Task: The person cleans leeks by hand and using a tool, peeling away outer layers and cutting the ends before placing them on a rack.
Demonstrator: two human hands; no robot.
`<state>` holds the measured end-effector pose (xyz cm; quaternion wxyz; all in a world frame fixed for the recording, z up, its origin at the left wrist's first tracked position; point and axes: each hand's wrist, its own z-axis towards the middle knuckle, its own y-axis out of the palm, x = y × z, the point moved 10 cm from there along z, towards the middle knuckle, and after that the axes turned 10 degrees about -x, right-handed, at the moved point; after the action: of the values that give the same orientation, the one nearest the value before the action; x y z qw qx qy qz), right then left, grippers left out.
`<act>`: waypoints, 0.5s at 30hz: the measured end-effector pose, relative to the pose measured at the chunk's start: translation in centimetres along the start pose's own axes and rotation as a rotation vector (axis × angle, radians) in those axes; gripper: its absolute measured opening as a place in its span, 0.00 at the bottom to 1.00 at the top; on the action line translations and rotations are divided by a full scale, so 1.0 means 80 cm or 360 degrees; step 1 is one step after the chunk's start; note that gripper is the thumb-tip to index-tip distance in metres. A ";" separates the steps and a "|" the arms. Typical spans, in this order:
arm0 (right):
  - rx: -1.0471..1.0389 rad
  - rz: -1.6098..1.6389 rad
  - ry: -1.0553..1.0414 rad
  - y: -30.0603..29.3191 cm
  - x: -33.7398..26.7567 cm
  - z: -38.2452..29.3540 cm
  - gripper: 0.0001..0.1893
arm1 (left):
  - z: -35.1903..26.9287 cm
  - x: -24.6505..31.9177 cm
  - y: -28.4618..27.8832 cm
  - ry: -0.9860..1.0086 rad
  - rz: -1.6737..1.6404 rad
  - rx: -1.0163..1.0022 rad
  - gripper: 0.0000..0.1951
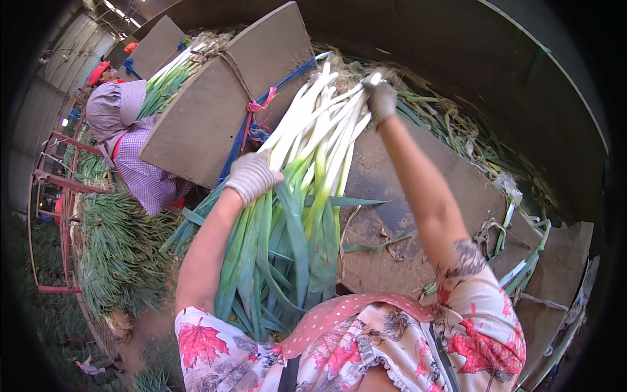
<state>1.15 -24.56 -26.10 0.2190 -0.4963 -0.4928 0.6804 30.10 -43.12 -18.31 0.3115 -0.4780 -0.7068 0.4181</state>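
Observation:
A loose pile of long green onions [313, 147] lies before me, white ends pointing away and green leaves hanging toward my body. My left hand [252, 176], in a striped knit glove, is wrapped over the left side of the pile where white turns to green, its thumb lying across the stalks. At the far end, my right hand [381, 100] wears a soiled glove and is closed around the white root end of a stalk. Its fingers are partly hidden. Beneath the onions is a dirty brown work board [392, 171] with scraps of leaf on it.
Brown upright panels [230, 98], tied with rope and blue strap [240, 142], divide my place from a co-worker [132, 132] in a bonnet. Peeled leaf waste [455, 122] lines the far side below a dark curved wall [490, 63]. Onion bundles [122, 245] are stacked left, beside a red metal frame [63, 181].

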 end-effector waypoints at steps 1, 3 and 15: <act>0.0106 0.0697 0.0246 -0.025 0.038 0.011 0.15 | 0.011 0.011 -0.017 -0.0016 0.0034 0.0016 0.28; 0.0114 0.1922 0.0479 -0.027 0.087 0.035 0.23 | 0.042 0.033 -0.035 0.0114 0.0171 0.0187 0.26; 0.0598 -0.0091 0.1240 -0.078 0.324 -0.568 0.30 | 0.111 0.134 0.065 0.1262 -0.0274 0.0804 0.25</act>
<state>29.78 19.03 -33.42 0.4939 -0.6537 -0.2543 0.5139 21.07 -34.72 -26.57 0.6971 -0.4499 -0.4466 0.3349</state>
